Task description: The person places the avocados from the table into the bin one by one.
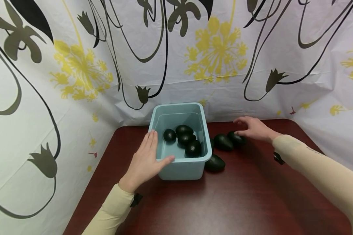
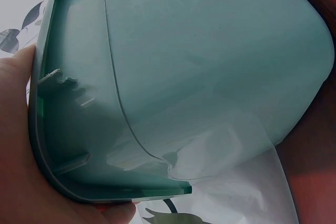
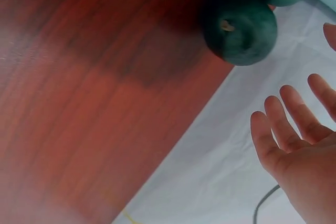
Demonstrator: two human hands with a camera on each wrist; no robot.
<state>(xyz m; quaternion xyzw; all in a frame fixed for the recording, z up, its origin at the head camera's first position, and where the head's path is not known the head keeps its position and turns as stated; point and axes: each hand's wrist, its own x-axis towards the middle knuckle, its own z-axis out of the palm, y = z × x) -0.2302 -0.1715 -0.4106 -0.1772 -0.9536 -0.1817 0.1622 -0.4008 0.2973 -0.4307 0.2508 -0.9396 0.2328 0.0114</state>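
A light blue plastic bin [image 1: 180,169] stands on the table with several dark green avocados [image 1: 186,138] inside. My left hand [image 1: 144,161] rests along its near left corner, fingers straight over the rim. The left wrist view shows the bin's outer wall [image 2: 210,66] close up, the hand [image 2: 16,145] at the rim. Right of the bin, my right hand [image 1: 254,128] hovers above an avocado [image 1: 236,138], fingers spread and holding nothing. In the right wrist view that hand [image 3: 299,135] is apart from the nearest avocado [image 3: 240,29].
More avocados lie against the bin's right side, one at its front [image 1: 214,163] and another [image 1: 223,142] further back. The dark red table [image 1: 247,195] ends at a white floral cloth [image 1: 176,65] that hangs behind and at both sides.
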